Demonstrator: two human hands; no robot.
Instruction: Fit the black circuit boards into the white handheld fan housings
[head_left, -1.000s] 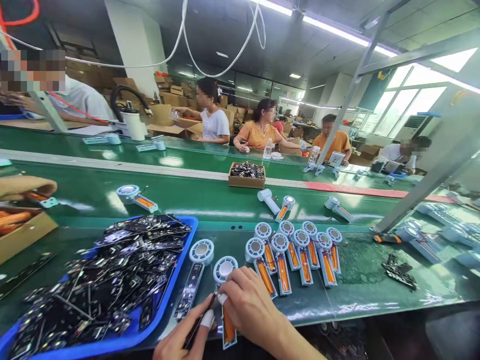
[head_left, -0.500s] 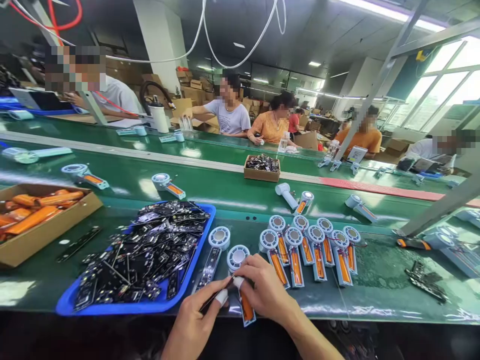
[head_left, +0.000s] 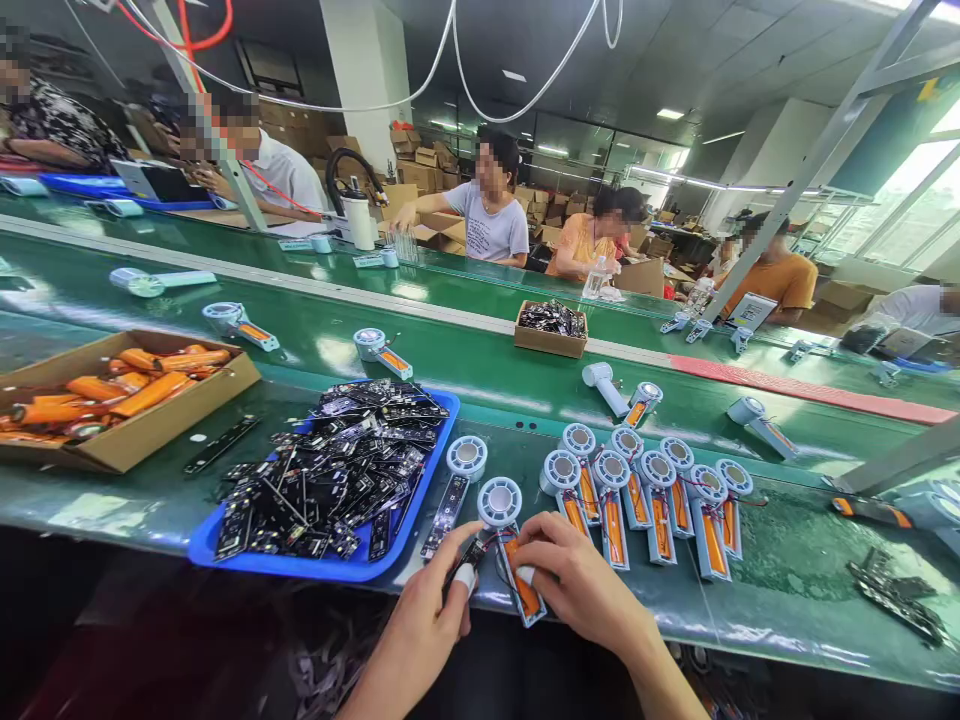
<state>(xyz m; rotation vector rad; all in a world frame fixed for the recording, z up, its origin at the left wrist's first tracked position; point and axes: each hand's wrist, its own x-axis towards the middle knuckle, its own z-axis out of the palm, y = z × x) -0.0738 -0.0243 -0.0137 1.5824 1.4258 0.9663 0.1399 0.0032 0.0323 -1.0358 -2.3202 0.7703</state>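
Observation:
My left hand (head_left: 439,605) pinches a narrow black circuit board (head_left: 472,553) between thumb and forefinger. Just right of it lies a light-blue handheld fan (head_left: 499,502), its handle uncovered to show an orange battery (head_left: 529,598) and thin wires. My right hand (head_left: 577,570) has its fingers curled on the right side of that handle, by the battery. White wrapping covers both thumb tips. Another fan (head_left: 466,458), with a circuit board (head_left: 445,515) in its handle, lies to the left. Several fans with orange batteries (head_left: 613,520) lie in a group at right.
A blue tray (head_left: 300,565) heaped with circuit boards stands at left, beside a cardboard box (head_left: 157,435) of orange batteries. A small box (head_left: 551,342) of dark parts sits further back. An orange-black cutter (head_left: 874,512) lies at right. Several people sit across the green bench.
The view has shifted left, so things appear further right. My hands, close together before, are now apart, with the right fingers on the fan's handle and the board still in my left hand.

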